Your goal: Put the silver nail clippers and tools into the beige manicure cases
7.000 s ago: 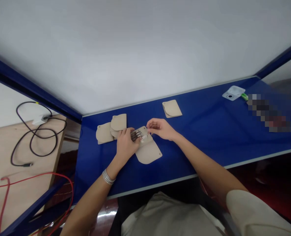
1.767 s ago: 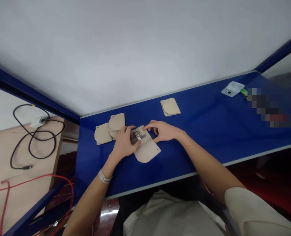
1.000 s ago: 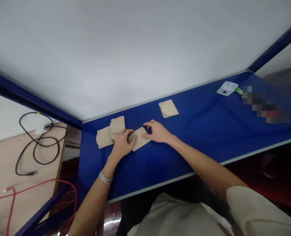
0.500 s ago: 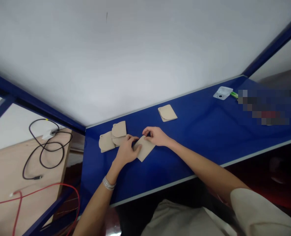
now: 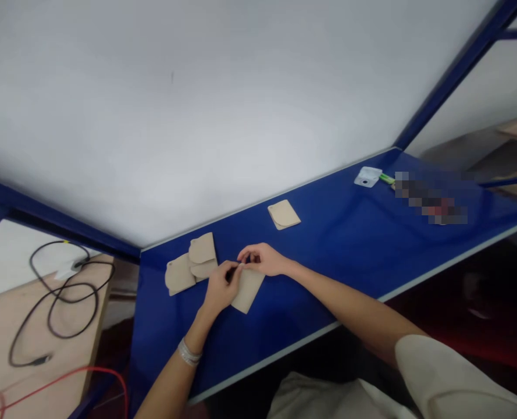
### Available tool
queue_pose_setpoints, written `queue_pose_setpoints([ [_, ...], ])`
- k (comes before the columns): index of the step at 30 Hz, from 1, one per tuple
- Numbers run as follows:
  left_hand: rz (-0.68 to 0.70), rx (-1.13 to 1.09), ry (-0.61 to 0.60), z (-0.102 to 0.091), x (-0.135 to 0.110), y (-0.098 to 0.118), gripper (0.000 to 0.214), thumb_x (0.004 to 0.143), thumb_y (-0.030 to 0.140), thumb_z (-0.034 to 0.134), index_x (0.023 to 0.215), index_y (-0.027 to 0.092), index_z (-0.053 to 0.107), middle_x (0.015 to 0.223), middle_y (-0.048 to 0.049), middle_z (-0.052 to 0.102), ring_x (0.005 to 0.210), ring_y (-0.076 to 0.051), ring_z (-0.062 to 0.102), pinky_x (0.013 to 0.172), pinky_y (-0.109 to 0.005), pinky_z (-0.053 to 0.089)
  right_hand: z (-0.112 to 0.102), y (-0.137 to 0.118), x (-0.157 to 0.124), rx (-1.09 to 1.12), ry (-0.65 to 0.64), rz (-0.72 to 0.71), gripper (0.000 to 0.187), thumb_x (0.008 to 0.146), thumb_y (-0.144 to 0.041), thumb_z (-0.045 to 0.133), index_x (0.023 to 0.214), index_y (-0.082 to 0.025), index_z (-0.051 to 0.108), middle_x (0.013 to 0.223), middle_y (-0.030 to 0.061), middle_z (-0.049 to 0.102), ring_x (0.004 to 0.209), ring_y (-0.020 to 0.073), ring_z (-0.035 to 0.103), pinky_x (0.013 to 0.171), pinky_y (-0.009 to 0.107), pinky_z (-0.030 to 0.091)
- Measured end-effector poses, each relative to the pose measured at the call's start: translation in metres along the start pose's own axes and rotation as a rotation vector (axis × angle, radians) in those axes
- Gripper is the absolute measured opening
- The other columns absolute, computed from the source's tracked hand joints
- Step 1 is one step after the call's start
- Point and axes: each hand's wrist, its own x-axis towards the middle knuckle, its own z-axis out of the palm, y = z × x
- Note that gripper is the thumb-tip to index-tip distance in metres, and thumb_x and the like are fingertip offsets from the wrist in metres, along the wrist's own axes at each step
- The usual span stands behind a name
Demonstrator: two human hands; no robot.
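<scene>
My left hand point(image 5: 222, 286) and my right hand point(image 5: 264, 259) meet at the far edge of a small beige envelope point(image 5: 248, 294). Fingers of both hands are pinched together there, and the fingertips hide that edge. The near part of the envelope shows below my hands, tilted on the blue table. Just left of my left hand, more beige envelopes with rounded flaps overlap: an upper one point(image 5: 202, 249) and a lower left one point(image 5: 180, 274), each with a small round mark. Another beige envelope point(image 5: 284, 215) lies apart, beyond my right hand.
The blue table point(image 5: 328, 250) runs along a white wall point(image 5: 241, 116). Toward its right end lie a white packet point(image 5: 367, 176), a green item point(image 5: 387, 179) and a blurred-out patch. On the left, a wooden surface point(image 5: 5, 326) carries a black cable point(image 5: 96, 294) and a red cable point(image 5: 66, 375).
The view has shifted, so the table sits lower and further left. My left fingers have moved from the envelope's side to its far edge, against my right fingertips.
</scene>
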Motion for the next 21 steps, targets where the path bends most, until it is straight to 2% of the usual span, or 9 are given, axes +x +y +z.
queue_pose_setpoints([
  [5,-0.024,-0.003,-0.005,0.0023,0.0009,-0.0051,0.025,0.091,0.036,0.047,0.089,0.017,0.063,0.079,-0.0039,0.065,0.068,-0.015,0.057,0.063,-0.027,0.043,-0.0049,-0.0017,0.0011,0.015,-0.037,0.015,0.03,0.074,-0.027,0.067,0.1,-0.012,0.067,0.085,0.0055,0.067,0.063,0.0095,0.055,0.06,0.022,0.044],
  [15,0.029,-0.047,-0.081,-0.0034,0.0033,-0.0051,0.027,0.091,0.036,0.044,0.09,0.017,0.062,0.081,-0.0055,0.065,0.072,-0.017,0.059,0.066,-0.028,0.044,-0.0064,0.0064,0.0023,-0.004,-0.068,0.012,0.032,0.073,-0.029,0.069,0.101,-0.013,0.067,0.085,0.0047,0.067,0.061,0.0083,0.054,0.059,0.021,0.044],
  [21,0.031,-0.033,-0.082,-0.0033,0.0025,-0.0074,0.025,0.09,0.035,0.046,0.091,0.017,0.063,0.078,-0.0041,0.064,0.068,-0.015,0.056,0.062,-0.026,0.042,-0.0067,0.0028,0.0011,-0.004,-0.061,-0.001,0.034,0.073,-0.032,0.07,0.101,-0.012,0.067,0.085,0.0062,0.068,0.063,0.0094,0.055,0.061,0.022,0.045],
])
